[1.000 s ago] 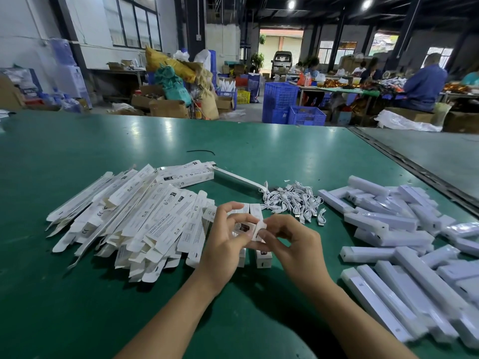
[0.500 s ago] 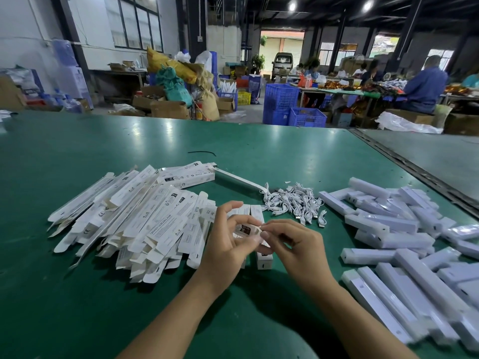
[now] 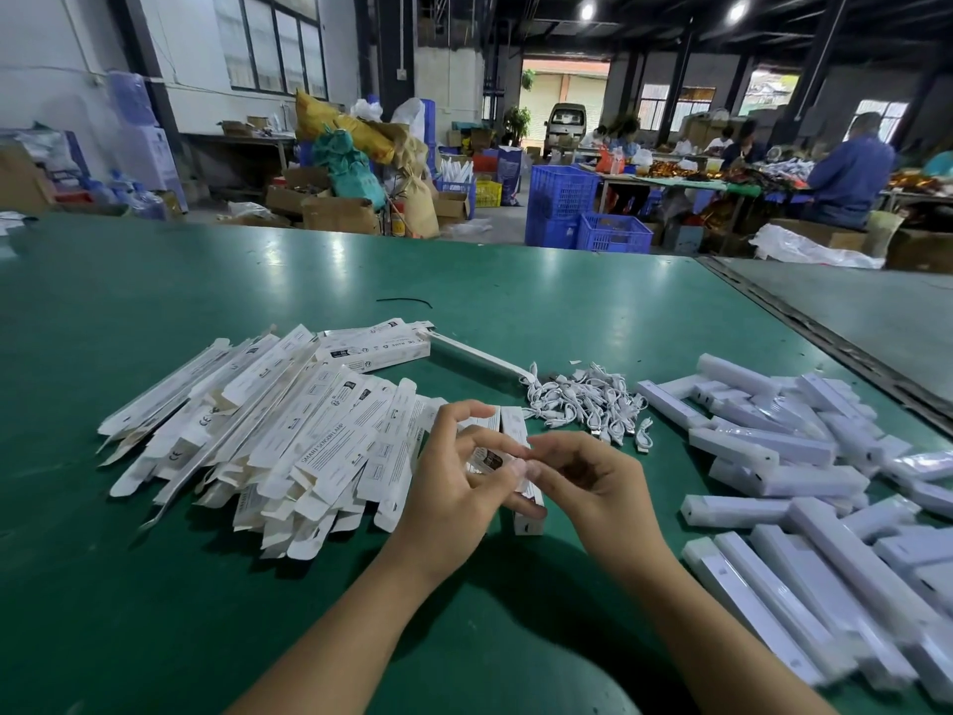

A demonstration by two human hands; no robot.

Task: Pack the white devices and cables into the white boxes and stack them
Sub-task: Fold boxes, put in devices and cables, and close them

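Note:
A long white box (image 3: 490, 459) lies end-on toward me between my hands. My left hand (image 3: 454, 487) grips its near end, thumb and fingers curled round it. My right hand (image 3: 593, 482) pinches the end flap with thumb and forefinger. Another filled white box (image 3: 526, 513) lies on the green table (image 3: 206, 585) just under my hands. Flat unfolded white boxes (image 3: 289, 436) lie fanned in a heap on the left. A tangle of small white cables (image 3: 588, 399) sits beyond my right hand. Wrapped white bar devices (image 3: 804, 487) are piled on the right.
One packed box (image 3: 376, 348) and a bare white bar (image 3: 479, 358) lie behind the flat boxes. A black wire scrap (image 3: 405, 300) lies farther back. A metal seam (image 3: 825, 343) runs along the table's right side. Crates, sacks and seated workers fill the hall behind.
My hands have stayed at the box end. The right fingers moved in closer to the flap and the left thumb shifted over the box end.

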